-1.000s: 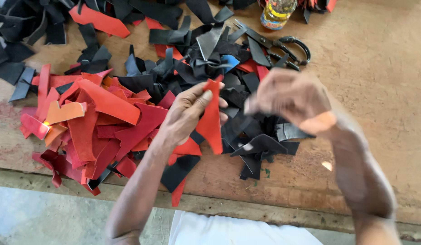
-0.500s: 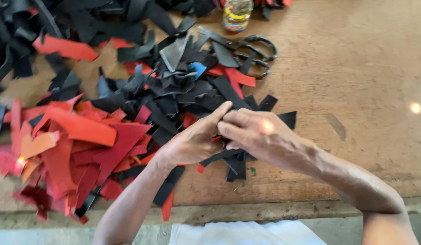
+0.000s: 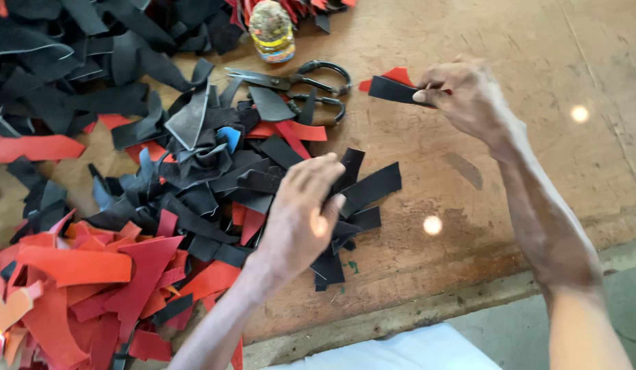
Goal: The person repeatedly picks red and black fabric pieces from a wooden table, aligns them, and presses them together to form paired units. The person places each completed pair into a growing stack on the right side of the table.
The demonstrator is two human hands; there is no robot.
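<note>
**Trainee:** Where is the view taken from?

**Operator:** I have one camera only, worn on the head. It looks steeply down and forward over the wooden table point(image 3: 537, 41). No second view exists, so nothing overlaps.

**Trainee:** How near is it?

**Operator:** Close. I read both forearms rising from the bottom edge. The left hand point(image 3: 301, 219) sits at frame centre, the right hand point(image 3: 462, 92) at upper right. The table's near edge runs along the bottom, tilted slightly; the far side leaves the frame at top. The scissors point(image 3: 297, 82) mark upper centre.
</note>
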